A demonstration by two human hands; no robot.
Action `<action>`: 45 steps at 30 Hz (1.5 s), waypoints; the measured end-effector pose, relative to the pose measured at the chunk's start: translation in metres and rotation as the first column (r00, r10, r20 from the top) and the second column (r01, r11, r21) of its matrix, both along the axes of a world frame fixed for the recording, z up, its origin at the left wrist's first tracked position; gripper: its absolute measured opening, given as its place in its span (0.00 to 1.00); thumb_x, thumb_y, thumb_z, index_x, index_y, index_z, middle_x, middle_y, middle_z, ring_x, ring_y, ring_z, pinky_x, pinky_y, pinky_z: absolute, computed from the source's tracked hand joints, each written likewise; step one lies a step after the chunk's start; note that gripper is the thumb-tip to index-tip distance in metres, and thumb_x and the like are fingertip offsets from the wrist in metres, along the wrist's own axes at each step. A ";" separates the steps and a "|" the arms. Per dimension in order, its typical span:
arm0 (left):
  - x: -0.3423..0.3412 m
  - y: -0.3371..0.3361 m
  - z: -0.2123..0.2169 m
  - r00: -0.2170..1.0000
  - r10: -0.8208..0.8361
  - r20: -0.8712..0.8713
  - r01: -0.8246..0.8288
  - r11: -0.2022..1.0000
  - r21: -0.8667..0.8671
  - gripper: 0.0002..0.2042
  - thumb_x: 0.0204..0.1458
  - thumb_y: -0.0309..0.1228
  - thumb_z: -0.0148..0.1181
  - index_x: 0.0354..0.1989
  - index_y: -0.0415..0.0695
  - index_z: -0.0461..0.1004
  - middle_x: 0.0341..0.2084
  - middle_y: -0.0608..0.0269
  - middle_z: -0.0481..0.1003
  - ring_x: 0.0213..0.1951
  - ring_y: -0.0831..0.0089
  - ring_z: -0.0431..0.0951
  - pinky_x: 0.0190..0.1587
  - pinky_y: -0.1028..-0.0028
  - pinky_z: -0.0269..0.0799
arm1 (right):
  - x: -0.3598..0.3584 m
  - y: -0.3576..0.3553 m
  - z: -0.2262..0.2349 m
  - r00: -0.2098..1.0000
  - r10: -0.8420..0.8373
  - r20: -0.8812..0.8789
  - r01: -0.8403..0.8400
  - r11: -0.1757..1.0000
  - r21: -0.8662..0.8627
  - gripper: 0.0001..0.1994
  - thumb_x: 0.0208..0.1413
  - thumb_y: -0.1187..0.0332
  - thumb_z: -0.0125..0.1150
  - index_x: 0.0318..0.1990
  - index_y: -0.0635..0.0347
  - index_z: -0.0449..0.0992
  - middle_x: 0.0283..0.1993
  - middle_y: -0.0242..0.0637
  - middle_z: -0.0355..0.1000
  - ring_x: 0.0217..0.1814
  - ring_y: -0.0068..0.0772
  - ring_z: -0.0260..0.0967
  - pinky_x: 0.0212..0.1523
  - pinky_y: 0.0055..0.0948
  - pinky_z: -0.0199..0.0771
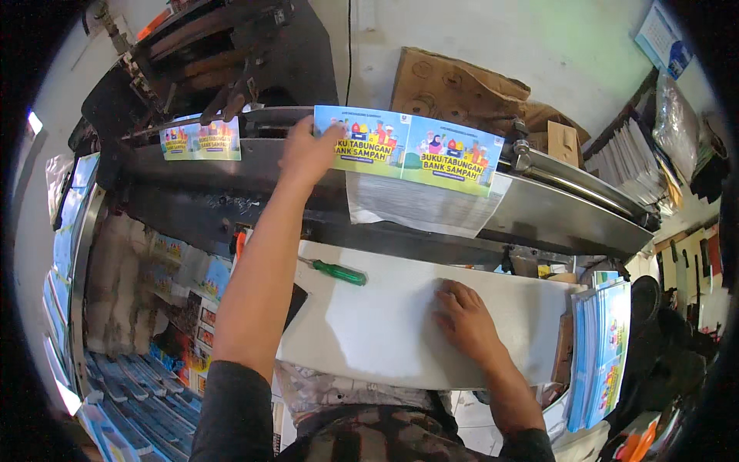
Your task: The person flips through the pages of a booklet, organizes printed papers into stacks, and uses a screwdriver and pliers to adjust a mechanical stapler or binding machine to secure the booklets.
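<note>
A colourful printed cover sheet [450, 163], with two copies of one cartoon design side by side, stands over the machine's metal bar. My left hand [304, 152] reaches up and pinches its left end, with fingertips over the printed face. Below the sheet hangs a whitish, wrinkled paper [419, 204]. My right hand [467, 319] rests on the white board [385, 339], its fingers loosely bent and apart, holding nothing. Left of it on the board lies a green-handled screwdriver [339, 272]. A second printed sheet [202, 140] sits farther left in the machine.
A dark metal machine [231, 61] fills the upper left, its long bar running rightward. At the right stands a stack of printed sheets [600, 354]. Several bundles of booklets [146, 400] lie at the lower left. Flattened brown cardboard [446, 85] leans against the wall.
</note>
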State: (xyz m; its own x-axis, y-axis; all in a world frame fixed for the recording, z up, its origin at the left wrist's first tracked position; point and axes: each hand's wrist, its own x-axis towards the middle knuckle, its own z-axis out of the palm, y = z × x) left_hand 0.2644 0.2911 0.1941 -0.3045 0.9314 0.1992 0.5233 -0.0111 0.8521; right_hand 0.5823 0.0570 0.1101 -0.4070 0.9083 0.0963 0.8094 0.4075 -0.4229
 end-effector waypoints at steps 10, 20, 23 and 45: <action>-0.071 -0.065 0.000 0.991 0.043 -0.123 -0.011 0.967 0.253 0.26 0.55 0.39 0.63 0.59 0.38 0.69 0.55 0.48 0.72 0.59 0.59 0.71 0.61 0.65 0.63 | -0.021 -0.004 -0.017 0.991 -0.056 -0.119 0.072 0.988 0.138 0.19 0.44 0.76 0.64 0.48 0.61 0.74 0.60 0.50 0.66 0.63 0.57 0.60 0.63 0.51 0.61; -0.223 -0.214 -0.104 0.930 0.363 0.056 -0.353 0.925 -0.138 0.22 0.59 0.42 0.57 0.52 0.35 0.73 0.43 0.48 0.77 0.45 0.57 0.78 0.50 0.65 0.71 | -0.026 -0.008 -0.035 0.999 -0.050 0.020 0.046 0.980 0.192 0.17 0.48 0.75 0.59 0.49 0.62 0.72 0.60 0.53 0.65 0.63 0.58 0.60 0.63 0.53 0.59; -0.199 -0.230 -0.117 0.942 0.300 0.152 -0.248 0.925 -0.287 0.23 0.62 0.47 0.52 0.53 0.38 0.73 0.43 0.50 0.78 0.47 0.62 0.77 0.51 0.65 0.70 | -0.011 -0.015 -0.036 0.997 -0.065 0.035 0.058 0.981 0.187 0.15 0.51 0.74 0.57 0.49 0.64 0.71 0.60 0.54 0.64 0.63 0.58 0.60 0.62 0.52 0.60; -0.194 -0.232 -0.122 0.959 0.262 -0.108 -0.283 0.899 -0.335 0.22 0.62 0.49 0.46 0.40 0.39 0.74 0.38 0.42 0.77 0.42 0.44 0.77 0.43 0.53 0.72 | -0.028 -0.021 -0.030 0.988 -0.133 0.077 0.126 0.988 0.094 0.13 0.59 0.73 0.48 0.50 0.67 0.67 0.62 0.55 0.61 0.65 0.58 0.56 0.63 0.51 0.59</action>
State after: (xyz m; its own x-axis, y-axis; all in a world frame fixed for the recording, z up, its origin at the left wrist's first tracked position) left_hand 0.0703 0.0588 0.0723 -0.5537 0.8276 -0.0923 0.5133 0.4265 0.7447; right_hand 0.5542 0.0362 0.0802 -0.2961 0.9434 0.1493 0.8885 0.3294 -0.3194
